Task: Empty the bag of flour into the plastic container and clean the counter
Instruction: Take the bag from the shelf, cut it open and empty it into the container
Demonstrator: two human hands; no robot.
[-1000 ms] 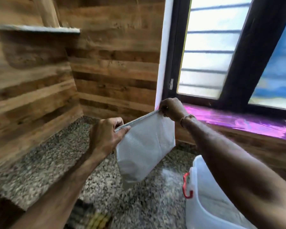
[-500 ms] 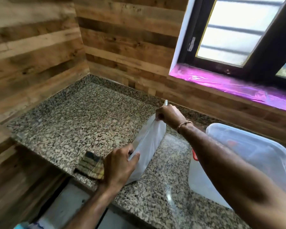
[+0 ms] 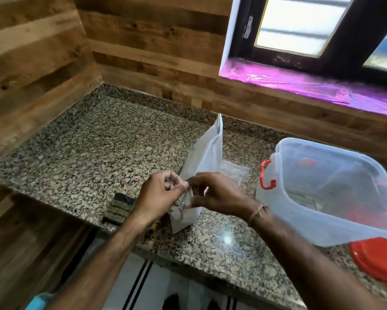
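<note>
**Asker:** Head camera, nearest first: what have your hands got?

**Me:** My left hand (image 3: 159,195) and right hand (image 3: 212,195) meet on the bag (image 3: 206,153) at its near top corner. The fingertips are curled and pinch the top strip from both sides. I cannot tell whether it has parted.

**Asker:** How does it lie?

**Me:** It stands on the counter (image 3: 98,142), top edge running away toward one o'clock. The plastic container (image 3: 300,224) sits open at three o'clock, nearer my right hand, so I judge the pour goes that way.
</note>
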